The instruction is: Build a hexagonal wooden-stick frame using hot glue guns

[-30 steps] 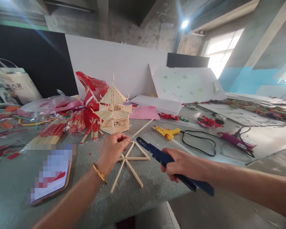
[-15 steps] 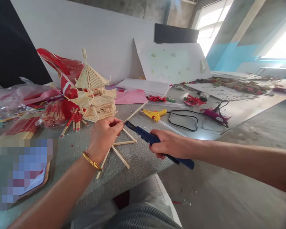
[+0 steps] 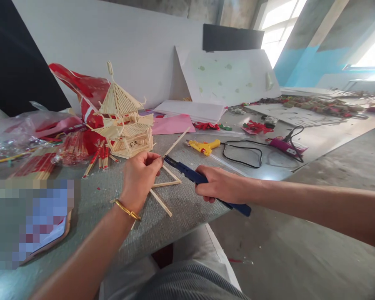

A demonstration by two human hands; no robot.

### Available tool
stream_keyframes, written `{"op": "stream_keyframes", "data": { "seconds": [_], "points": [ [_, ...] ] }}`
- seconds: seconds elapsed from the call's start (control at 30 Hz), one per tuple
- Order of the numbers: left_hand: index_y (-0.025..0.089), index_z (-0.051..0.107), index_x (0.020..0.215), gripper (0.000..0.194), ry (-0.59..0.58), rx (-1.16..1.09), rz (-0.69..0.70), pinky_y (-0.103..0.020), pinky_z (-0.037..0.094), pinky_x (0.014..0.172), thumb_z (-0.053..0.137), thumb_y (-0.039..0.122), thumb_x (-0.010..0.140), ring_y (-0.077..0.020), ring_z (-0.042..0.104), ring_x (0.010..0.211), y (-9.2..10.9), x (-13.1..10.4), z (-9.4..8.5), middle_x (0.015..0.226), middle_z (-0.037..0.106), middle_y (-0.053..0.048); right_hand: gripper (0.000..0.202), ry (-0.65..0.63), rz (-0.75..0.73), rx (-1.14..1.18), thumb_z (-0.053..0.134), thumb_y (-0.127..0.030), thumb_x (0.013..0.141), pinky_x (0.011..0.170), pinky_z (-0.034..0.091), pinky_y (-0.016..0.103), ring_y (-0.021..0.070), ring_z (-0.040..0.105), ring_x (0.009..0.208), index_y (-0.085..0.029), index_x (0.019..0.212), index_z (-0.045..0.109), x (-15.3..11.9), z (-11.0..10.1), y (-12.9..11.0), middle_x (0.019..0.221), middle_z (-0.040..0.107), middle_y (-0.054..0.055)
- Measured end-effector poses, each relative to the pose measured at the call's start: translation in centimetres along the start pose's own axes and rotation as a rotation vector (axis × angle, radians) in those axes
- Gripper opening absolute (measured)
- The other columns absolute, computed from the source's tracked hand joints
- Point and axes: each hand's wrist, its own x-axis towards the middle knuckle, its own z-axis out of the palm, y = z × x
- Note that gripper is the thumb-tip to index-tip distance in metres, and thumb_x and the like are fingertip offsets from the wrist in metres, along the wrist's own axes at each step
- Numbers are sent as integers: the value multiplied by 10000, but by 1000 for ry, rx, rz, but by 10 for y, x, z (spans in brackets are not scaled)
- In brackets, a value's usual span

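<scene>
Between the thumb and fingers of my left hand [image 3: 142, 177], a thin wooden stick [image 3: 177, 141] slants up and away to the right. My right hand [image 3: 217, 183] grips dark blue pliers [image 3: 187, 171] by the handles. Their jaw tip meets the stick right beside my left fingertips; whether the jaws are closed on it is too small to tell. Below both hands, a star-like frame of joined wooden sticks [image 3: 165, 183] lies on the table, partly covered by my left hand. Just behind stands a tiered wooden-stick pavilion model [image 3: 129, 133] with a pointed roof.
A yellow glue gun [image 3: 203, 146] lies behind the pliers, its black cord running to a purple power strip [image 3: 286, 146]. Red-tipped stick bundles [image 3: 73, 148] and plastic wrap sit at left. A blurred phone-like object [image 3: 46, 229] lies near my left forearm. The table's front edge [image 3: 187, 229] is close.
The stick in my left hand now points more steeply upward. The view has shifted slightly, and both hands keep their grips with the pliers still at the stick.
</scene>
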Motion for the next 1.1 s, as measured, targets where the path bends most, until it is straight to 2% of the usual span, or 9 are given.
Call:
{"op": "stream_keyframes", "data": {
  "seconds": [0.4,0.67,0.93,1.1],
  "points": [
    [160,624,730,123,-11,-40,10,-223,410,479,618,276,689,-108,548,503,-6,-1,2,621,633,-8,113,-29,-9,4,495,-257,736,507,406,231,154,607,613,-177,800,448,2,3,0,664,647,41],
    [164,615,731,118,-37,-65,20,-226,417,481,622,280,705,-112,563,502,-10,0,3,621,633,-3,116,9,-14,-85,502,-260,753,472,349,218,125,559,572,-175,811,448,4,4,0,657,601,19],
    [186,658,814,197,-160,183,76,-242,433,499,554,352,796,-146,618,521,-10,-4,-17,688,688,-8,54,17,19,-45,490,-214,757,460,379,207,120,570,563,-170,762,459,0,0,-4,628,611,17],
    [207,675,812,176,-71,453,306,-265,408,581,533,308,828,-183,644,613,-10,-5,-17,668,692,-13,58,-15,25,20,481,-224,746,444,385,204,115,563,549,-172,748,455,1,-3,-5,630,617,21]
  ]
}}
